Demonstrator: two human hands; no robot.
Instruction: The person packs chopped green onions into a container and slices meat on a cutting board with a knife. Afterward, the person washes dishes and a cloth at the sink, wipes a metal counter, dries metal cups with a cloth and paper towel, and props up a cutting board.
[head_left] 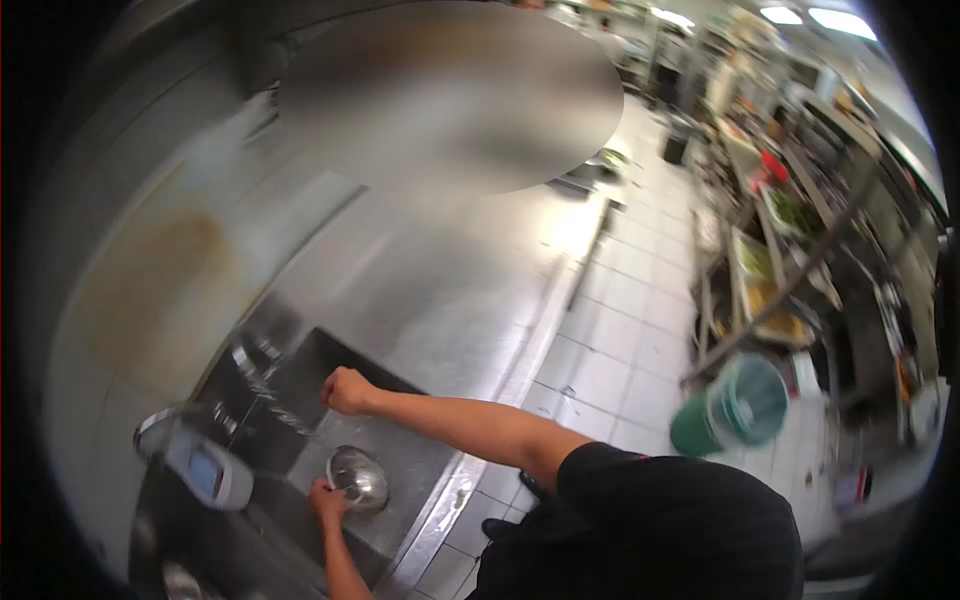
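Long brushed-steel worktop [430,290]; at its near end, a grey metal sink [410,455]. In it, a round, shiny steel bowl [359,478], our work in hand: handling it. Our left hand [327,502] holds the rim; our right hand [348,390] hangs beyond, grip narrow, fingers curled, contents impossible to tell. Moving the bowl, we judge, calls for a firm rim hold.

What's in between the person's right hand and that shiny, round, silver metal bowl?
Nothing but a short, bare stretch of grey metal surface lies between the right hand and the bowl. The head view shows it.
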